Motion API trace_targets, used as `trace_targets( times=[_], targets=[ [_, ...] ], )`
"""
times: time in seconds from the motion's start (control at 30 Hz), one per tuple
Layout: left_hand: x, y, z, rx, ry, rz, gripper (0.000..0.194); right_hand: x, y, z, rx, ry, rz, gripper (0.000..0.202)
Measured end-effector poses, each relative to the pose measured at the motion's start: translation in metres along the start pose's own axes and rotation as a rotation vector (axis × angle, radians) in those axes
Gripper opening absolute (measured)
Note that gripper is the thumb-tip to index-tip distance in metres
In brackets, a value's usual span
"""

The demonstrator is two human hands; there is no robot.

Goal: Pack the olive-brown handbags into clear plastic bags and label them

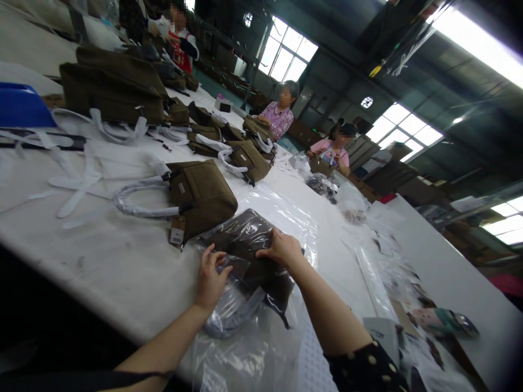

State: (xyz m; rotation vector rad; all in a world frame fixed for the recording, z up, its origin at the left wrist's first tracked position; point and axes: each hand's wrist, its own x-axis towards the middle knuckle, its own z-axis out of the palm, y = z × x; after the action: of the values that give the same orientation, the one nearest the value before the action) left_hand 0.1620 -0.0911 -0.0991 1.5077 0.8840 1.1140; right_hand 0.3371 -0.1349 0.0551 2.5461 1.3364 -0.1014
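Head view: a brown handbag (245,245) inside a clear plastic bag (261,326) lies on the white surface (102,245) at its near edge. The left hand (210,277) pinches the plastic at the handbag's near end, grip closed on it. The right hand (281,249) presses flat on top, fingers spread. A second handbag (200,193) lies just beyond.

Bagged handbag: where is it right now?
Head view, lower centre: the bagged handbag lies on the white table under both hands, left hand and right hand, just in front of an unwrapped brown handbag.
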Motion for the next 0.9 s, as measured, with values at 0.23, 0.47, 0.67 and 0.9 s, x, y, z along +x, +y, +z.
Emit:
trace_targets(
  times=[0.23, 0.47, 0.67, 0.9],
  targets=[
    [0.002, -0.001, 0.001, 0.006, -0.026, 0.002, 0.024, -0.009, 0.034, 0.008, 0.209, 0.124, 0.132, 0.088],
    [0.016, 0.009, -0.01, -0.07, -0.147, 0.034, 0.019, -0.016, 0.067, 0.019, 0.452, 0.25, 0.239, 0.063],
    [0.032, 0.015, -0.074, 0.185, 0.044, 0.021, 0.043, -0.117, 0.112, 0.075, 0.796, 0.538, 0.272, 0.049],
    [0.029, 0.017, -0.076, -0.113, -0.175, -0.689, 0.039, -0.218, 0.036, 0.196, 1.534, 0.051, 0.499, 0.08]
  ],
)
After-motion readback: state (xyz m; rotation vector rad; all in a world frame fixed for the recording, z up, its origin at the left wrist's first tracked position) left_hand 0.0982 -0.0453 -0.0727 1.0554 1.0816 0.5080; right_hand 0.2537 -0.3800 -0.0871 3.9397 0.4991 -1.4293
